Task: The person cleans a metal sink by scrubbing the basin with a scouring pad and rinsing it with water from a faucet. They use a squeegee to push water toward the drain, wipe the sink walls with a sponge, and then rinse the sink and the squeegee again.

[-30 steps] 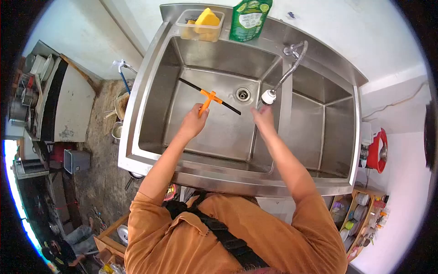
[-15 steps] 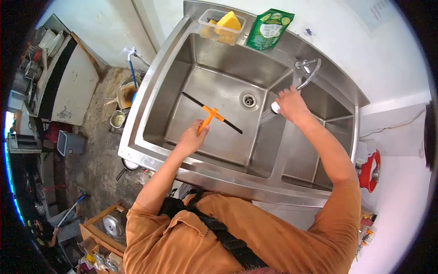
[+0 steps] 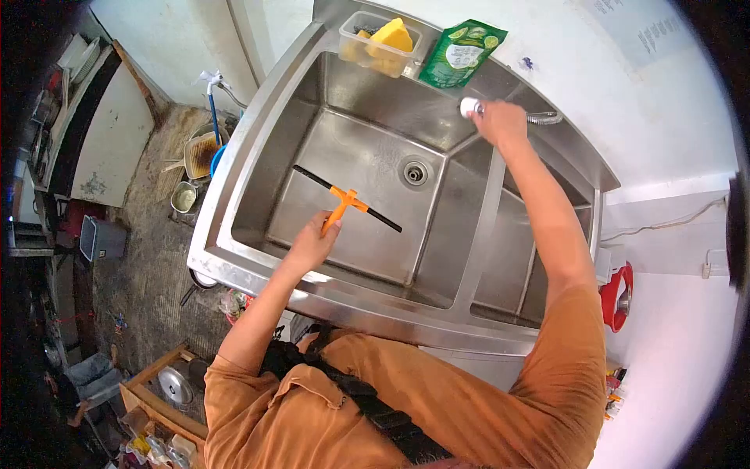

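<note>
My left hand (image 3: 314, 241) is closed round the orange handle of a squeegee (image 3: 348, 198), whose black blade extends over the large basin of the steel sink (image 3: 351, 144). At the sink's back edge, my right hand (image 3: 500, 122) grips the faucet (image 3: 544, 118) near its white spout head, which points left over the large basin. The drain (image 3: 415, 172) shows in that basin, right of the squeegee. I cannot make out any water coming from the spout.
Behind the basin stand a clear plastic tub (image 3: 378, 45) with yellow sponges and a green pouch (image 3: 462, 55). A red basin (image 3: 617, 297) is at the right. Pans (image 3: 184, 197), a grey bin (image 3: 101, 238) and a wooden frame (image 3: 160, 414) stand on the left.
My right hand has moved up and back, swinging the faucet head from the divider toward the sink's back edge. My left hand still holds the squeegee; the view has shifted slightly.
</note>
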Action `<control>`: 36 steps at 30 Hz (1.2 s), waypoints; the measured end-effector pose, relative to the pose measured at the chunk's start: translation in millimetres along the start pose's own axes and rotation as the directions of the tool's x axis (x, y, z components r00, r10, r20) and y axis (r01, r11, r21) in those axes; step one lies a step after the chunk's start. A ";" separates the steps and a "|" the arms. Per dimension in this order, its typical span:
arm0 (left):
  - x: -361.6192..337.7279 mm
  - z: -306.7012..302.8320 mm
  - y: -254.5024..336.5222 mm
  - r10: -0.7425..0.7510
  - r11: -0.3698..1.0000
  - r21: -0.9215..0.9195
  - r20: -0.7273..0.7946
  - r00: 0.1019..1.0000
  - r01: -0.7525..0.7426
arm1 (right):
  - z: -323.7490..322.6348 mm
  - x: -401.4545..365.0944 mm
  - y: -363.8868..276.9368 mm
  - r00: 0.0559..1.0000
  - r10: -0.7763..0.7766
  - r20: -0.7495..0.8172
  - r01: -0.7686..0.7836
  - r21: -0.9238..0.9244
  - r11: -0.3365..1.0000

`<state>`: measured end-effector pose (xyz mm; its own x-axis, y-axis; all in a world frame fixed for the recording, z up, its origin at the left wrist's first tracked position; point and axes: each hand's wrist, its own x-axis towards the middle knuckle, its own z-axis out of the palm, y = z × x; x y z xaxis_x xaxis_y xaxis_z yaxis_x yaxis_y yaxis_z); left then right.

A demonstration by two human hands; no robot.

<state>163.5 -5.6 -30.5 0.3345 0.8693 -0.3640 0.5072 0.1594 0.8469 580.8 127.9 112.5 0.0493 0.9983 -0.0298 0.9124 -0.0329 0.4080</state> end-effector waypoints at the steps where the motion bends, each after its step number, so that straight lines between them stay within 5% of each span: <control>1: 0.9 0.3 0.0 -0.002 1.000 0.008 0.015 1.000 0.002 | -7.9 9.4 -2.1 0.998 0.059 -0.031 -0.058 0.022 0.998; 6: 0.0 -0.2 3.0 -0.043 0.999 -0.025 0.036 0.998 0.044 | -33.7 47.7 -5.2 0.985 0.169 -0.045 -0.168 0.020 0.986; 16: 0.2 -1.0 -0.6 -0.058 0.996 -0.065 0.019 0.998 0.059 | -50.3 92.8 14.4 0.927 0.333 0.173 -0.331 -0.046 0.943; 29: 2.3 3.9 -6.7 0.009 0.995 -0.103 -0.023 1.000 -0.011 | -38.1 102.5 26.9 0.954 0.231 0.191 -0.225 -0.053 0.973; 36: 3.8 3.1 -5.6 -0.028 0.996 -0.083 -0.001 1.000 0.027 | -59.6 90.0 48.2 0.976 0.128 0.176 -0.160 0.186 0.969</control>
<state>164.4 -4.7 -37.9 0.3196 0.8650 -0.3868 0.4488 0.2213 0.8658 605.0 219.0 184.0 0.2361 0.9620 -0.1375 0.9520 -0.2006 0.2310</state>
